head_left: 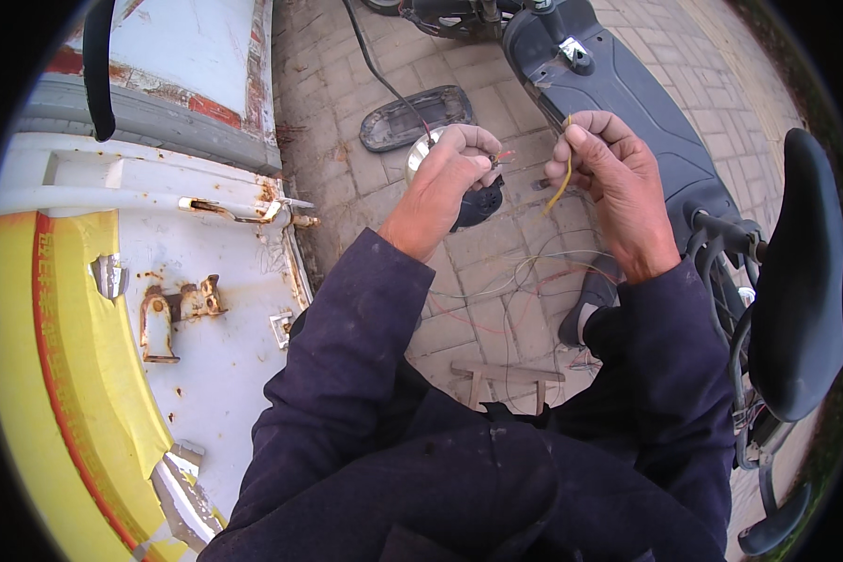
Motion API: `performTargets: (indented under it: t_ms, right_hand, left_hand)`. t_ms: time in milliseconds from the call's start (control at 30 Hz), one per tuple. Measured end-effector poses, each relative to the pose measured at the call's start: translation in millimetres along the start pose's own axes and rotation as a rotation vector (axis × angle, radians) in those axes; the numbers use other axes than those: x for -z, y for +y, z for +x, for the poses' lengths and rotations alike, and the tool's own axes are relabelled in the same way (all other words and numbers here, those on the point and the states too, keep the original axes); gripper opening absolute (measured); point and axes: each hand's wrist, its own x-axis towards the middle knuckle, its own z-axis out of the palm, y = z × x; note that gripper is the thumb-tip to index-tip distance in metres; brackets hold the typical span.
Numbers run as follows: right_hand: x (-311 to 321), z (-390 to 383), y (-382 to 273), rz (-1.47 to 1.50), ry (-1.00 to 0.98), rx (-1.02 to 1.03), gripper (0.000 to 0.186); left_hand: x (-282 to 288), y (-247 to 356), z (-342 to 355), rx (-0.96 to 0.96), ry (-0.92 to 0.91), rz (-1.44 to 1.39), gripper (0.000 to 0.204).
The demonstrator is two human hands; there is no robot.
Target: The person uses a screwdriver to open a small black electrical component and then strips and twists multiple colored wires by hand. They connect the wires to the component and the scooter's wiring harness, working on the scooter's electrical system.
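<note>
Two hands in view. One round metal-rimmed part (428, 150) is gripped in the left hand (450, 173), held above the brick paving (496, 309). One yellow wire (565, 178) is pinched in the right hand (609, 164); long axis near vertical, free end hanging down-left. One scooter (618, 84) is parked behind.

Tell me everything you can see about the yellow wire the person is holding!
The yellow wire is thin, bendy and plastic-coated by the look of it. The right hand pinches its top end between thumb and fingers, near the left hand. From there it hangs down in a gentle curve in front of the palm, its lower end free in the air above the paving bricks. Nothing else touches it.
</note>
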Motion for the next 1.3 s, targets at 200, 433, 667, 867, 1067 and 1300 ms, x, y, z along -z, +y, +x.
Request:
performTargets:
  t_ms: [200,433,667,867,1067,1300]
  right_hand:
    - [-6.6,-11.3,-8.1,-0.301,-0.120,0.003,0.015]
    - [-7.6,-7.8,0.4,-0.352,-0.079,0.113,0.014]
    - [-9.1,-6.3,8.0,-0.325,-0.074,0.121,0.014]
    - [-9.0,-5.8,7.8,-0.357,-0.065,0.107,0.014]
    - [-9.0,-3.7,12.5,-0.354,-0.090,0.140,0.015]
    - [-7.4,-5.0,11.6,-0.405,-0.104,0.139,0.014]
  left_hand:
    - [-7.1,-6.6,-0.2,-0.108,0.062,0.074,0.029]
    - [-12.7,-1.2,-0.9,-0.089,0.100,0.088,0.023]
    - [-12.0,-3.5,-0.5,-0.088,0.066,0.090,0.020]
    - [-12.2,-3.2,-1.8,-0.077,0.071,0.102,0.019]
    - [-12.5,-2.7,-2.6,-0.076,0.078,0.102,0.018]
    - [-15.5,-0.8,-2.8,-0.067,0.108,0.162,0.019]
